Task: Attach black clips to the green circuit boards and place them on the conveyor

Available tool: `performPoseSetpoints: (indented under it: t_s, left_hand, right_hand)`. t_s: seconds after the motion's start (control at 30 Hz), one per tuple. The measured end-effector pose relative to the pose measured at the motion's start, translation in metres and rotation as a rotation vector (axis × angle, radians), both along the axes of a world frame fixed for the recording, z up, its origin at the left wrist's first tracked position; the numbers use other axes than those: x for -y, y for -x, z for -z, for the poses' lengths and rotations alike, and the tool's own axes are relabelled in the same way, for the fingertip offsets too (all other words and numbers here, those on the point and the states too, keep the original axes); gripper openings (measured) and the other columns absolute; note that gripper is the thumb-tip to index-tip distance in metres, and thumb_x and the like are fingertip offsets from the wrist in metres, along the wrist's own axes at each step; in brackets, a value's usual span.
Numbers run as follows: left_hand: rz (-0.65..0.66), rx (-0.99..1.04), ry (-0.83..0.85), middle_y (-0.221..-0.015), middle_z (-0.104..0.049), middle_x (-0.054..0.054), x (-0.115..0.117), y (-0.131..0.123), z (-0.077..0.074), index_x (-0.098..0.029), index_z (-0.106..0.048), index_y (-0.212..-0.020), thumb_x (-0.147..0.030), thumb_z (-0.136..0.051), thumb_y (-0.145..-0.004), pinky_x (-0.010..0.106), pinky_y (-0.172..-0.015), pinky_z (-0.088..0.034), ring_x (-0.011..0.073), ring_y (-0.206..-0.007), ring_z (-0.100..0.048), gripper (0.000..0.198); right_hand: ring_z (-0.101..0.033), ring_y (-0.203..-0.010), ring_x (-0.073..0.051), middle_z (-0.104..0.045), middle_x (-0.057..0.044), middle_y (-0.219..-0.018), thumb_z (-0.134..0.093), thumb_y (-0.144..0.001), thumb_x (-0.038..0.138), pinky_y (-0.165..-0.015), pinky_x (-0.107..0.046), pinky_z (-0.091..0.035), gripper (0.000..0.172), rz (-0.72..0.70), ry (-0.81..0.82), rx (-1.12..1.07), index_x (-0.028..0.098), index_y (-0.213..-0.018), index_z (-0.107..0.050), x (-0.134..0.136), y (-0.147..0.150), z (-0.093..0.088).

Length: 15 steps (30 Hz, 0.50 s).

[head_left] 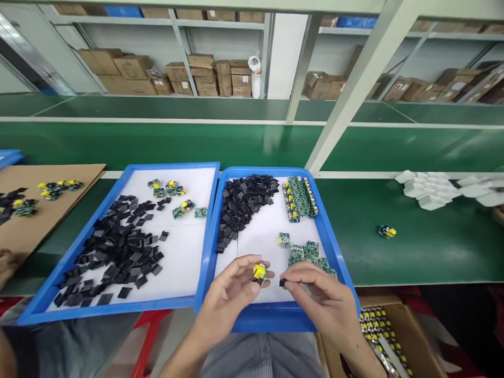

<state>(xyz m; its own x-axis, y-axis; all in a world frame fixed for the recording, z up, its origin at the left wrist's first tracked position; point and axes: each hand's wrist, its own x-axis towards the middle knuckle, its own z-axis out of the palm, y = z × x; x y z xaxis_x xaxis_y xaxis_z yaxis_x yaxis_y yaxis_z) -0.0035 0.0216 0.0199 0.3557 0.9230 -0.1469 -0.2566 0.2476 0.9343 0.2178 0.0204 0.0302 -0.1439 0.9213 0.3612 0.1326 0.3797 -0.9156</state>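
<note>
Both grips filled above the blue rectangular plastic tray (271, 318) on my feed.
Left to right, I see the left hand (225, 298), its grip clamped on a small green circuit-board assembly with a yellow component (259, 273); the right hand (325, 300), thumb and finger pinched on a small black piece (282, 282); then the green bench (350, 247).

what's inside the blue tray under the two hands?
White sheet, heap of black pieces far left, circuit boards in rows far right, loose boards nearer. Left hand and right hand cover parts of the near end; whatever lies beneath the heap can't be seen.
</note>
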Motion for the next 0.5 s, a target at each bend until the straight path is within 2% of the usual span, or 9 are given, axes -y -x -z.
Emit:
performPoseSetpoints:
  t_s: [0.1,0.2,0.27,0.37,0.5]
  left_hand:
    - [-0.019,0.209,0.129,-0.138,-0.065,0.013,-0.003,-0.004,-0.006,-0.021,-0.068,-0.136,-0.025,-0.063,-0.103,0.032,-0.108,-0.053,0.0225,-0.128,-0.062,0.033]
    - [-0.011,0.294,0.197,-0.147,-0.060,0.013,-0.005,-0.007,-0.010,-0.020,-0.073,-0.132,-0.020,-0.057,-0.105,0.029,-0.101,-0.056,0.0201,-0.118,-0.067,0.031]
    - [-0.011,0.330,0.214,-0.145,-0.062,0.013,-0.004,-0.007,-0.011,-0.022,-0.073,-0.133,-0.018,-0.053,-0.106,0.029,-0.098,-0.058,0.0185,-0.112,-0.070,0.034]
    - [-0.017,0.315,0.182,-0.140,-0.065,0.012,-0.001,-0.006,-0.011,-0.024,-0.074,-0.132,-0.018,-0.052,-0.107,0.027,-0.098,-0.058,0.0178,-0.113,-0.070,0.034]
    - [0.035,0.157,0.086,-0.152,-0.055,0.011,0.004,0.000,-0.006,-0.027,-0.072,-0.135,-0.023,-0.060,-0.105,0.034,-0.106,-0.056,0.0252,-0.132,-0.060,0.033]
  right_hand:
    - [-0.069,-0.097,-0.014,-0.072,-0.002,-0.102,-0.065,-0.095,0.002,-0.082,-0.027,-0.057,0.034,0.032,-0.013,-0.071,0.029,-0.113,-0.072,0.003,0.009,0.001]
    - [-0.069,-0.092,-0.014,-0.071,-0.003,-0.098,-0.065,-0.094,0.001,-0.078,-0.028,-0.057,0.034,0.073,-0.024,-0.099,0.028,-0.114,-0.073,0.002,0.015,0.002]
    - [-0.068,-0.088,-0.013,-0.071,-0.003,-0.096,-0.065,-0.094,0.000,-0.076,-0.028,-0.056,0.035,0.100,-0.036,-0.093,0.027,-0.115,-0.073,0.002,0.018,0.004]
    - [-0.068,-0.086,-0.012,-0.070,-0.002,-0.095,-0.066,-0.094,0.001,-0.075,-0.026,-0.055,0.034,0.095,-0.041,-0.073,0.027,-0.115,-0.073,0.003,0.022,0.006]
    - [-0.067,-0.088,-0.012,-0.069,-0.002,-0.096,-0.066,-0.094,0.002,-0.076,-0.028,-0.056,0.031,0.084,-0.022,-0.065,0.025,-0.113,-0.073,0.004,0.022,0.005]
